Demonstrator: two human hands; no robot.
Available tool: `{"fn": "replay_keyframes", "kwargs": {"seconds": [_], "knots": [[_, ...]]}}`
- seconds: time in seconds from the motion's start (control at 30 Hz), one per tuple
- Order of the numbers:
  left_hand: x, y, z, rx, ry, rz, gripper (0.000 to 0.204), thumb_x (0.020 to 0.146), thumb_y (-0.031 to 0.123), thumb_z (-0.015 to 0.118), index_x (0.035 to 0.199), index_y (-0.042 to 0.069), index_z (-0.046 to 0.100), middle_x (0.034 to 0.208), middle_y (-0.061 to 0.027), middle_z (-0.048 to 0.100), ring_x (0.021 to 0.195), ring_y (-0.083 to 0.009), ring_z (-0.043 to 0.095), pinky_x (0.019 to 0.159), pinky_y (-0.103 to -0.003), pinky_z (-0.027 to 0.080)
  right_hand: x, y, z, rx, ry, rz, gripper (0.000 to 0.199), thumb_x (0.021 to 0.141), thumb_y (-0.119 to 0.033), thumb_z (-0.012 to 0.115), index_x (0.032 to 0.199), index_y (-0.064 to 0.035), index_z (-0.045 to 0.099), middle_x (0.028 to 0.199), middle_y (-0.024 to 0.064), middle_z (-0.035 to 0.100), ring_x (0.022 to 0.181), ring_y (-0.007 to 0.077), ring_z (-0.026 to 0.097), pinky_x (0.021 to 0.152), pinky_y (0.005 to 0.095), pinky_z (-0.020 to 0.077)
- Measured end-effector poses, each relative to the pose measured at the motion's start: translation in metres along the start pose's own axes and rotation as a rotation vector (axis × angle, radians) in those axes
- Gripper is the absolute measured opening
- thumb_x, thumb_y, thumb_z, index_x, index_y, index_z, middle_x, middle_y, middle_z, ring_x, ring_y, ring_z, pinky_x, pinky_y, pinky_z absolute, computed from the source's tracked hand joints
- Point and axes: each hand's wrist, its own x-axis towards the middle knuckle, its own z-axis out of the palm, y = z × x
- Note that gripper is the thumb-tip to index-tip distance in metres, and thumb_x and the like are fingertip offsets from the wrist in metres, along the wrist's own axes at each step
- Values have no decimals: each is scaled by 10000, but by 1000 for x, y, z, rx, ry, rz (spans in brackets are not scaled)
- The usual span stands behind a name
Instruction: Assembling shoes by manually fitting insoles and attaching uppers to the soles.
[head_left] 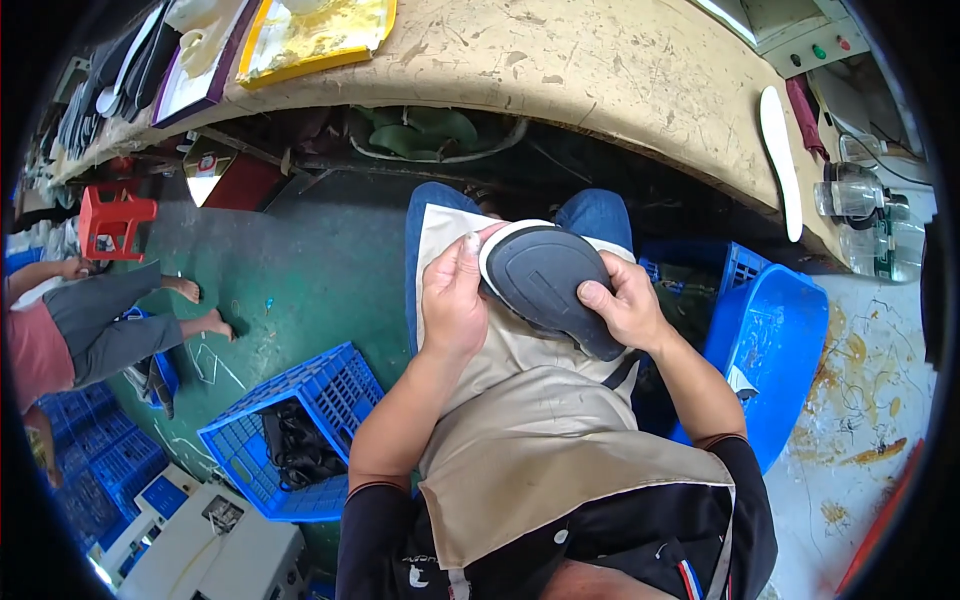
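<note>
Over my lap, both hands hold a black shoe sole [545,275] with a pale rim along its far left edge. Its broad end points away to the left, and the narrower end tilts toward my right hip. My left hand [460,300] grips the broad end, thumb raised along the edge and fingers partly hidden behind it. On the other side my right hand [630,308] clasps the sole, thumb pressed on its black face. What lies under the sole is hidden.
The worktable [560,70] curves ahead, bearing a yellow tray [318,40] and a white sole-shaped piece [780,160]. A blue crate [300,430] with black items stands left, a blue tub [770,350] right. Beyond a red stool [115,222] sits a person [60,345].
</note>
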Motion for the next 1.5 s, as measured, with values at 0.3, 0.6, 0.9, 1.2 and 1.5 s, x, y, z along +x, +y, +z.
{"fn": "replay_keyframes", "kwargs": {"seconds": [0.3, 0.6, 0.9, 1.2, 1.5], "knots": [[-16, 4, -5, 34, -3, -6, 373, 1090, 186, 407, 1220, -87, 626, 1197, -158, 663, 1047, -187, 619, 941, -275, 475, -6, -17, -6, -270, -64, -55, 289, 908, -256, 715, 857, 10, 616, 674, 87, 599, 571, 187, 514, 581, 304, 457], [-24, 11, -40, -81, -555, -8, 431, 1014, 240, 504, 1271, -87, 621, 1155, -166, 690, 968, -222, 645, 904, -288, 494, -13, -32, 5, -366, -240, -138, 285, 868, -238, 748, 851, 21, 629, 651, 131, 639, 508, 246, 548, 528, 328, 467], [-17, 60, -16, 621, -500, -129, 498, 885, 179, 519, 1290, -94, 615, 1266, -191, 672, 1037, -273, 652, 942, -293, 481, -4, -34, 9, -283, -387, 68, 310, 898, -279, 740, 834, 6, 638, 700, 125, 670, 595, 229, 618, 598, 343, 499], [3, 84, -4, 102, 70, 358, 554, 927, 300, 582, 1334, -75, 562, 1375, -210, 541, 1203, -298, 561, 1027, -382, 457, 23, -46, -13, 923, -120, -115, 341, 927, -268, 697, 1136, -15, 605, 1037, 130, 677, 809, 208, 644, 754, 343, 532], [0, 14, -16, -441, -88, -337, 409, 1085, 290, 441, 1327, -32, 509, 1211, -186, 616, 1098, -259, 615, 957, -429, 516, 19, -3, -9, 411, -309, 18, 456, 904, -184, 689, 1303, -26, 534, 1185, 166, 633, 958, 203, 631, 851, 325, 513]]}}
